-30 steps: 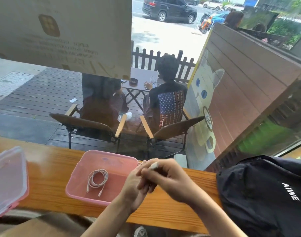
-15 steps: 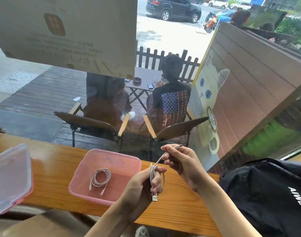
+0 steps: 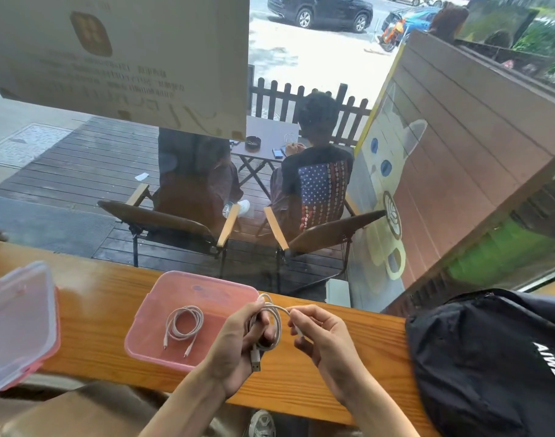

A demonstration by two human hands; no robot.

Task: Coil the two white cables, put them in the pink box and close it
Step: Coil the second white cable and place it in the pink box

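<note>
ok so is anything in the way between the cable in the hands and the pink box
Nothing visible. The pink box sits open just left of the half-coiled cable; its lid lies aside, and only the first coiled cable is inside.

White letters reading "AIWE" stood on the black backpack [image 3: 490, 357], to the right of the right hand's grip. Print on the window poster [image 3: 118, 58] showed reversed and was unreadable.

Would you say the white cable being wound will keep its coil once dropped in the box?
Probably not fully: the cable looks thin and floppy, looped loosely around the left hand. Its plug end dangles, so it may spring open slightly.
</note>
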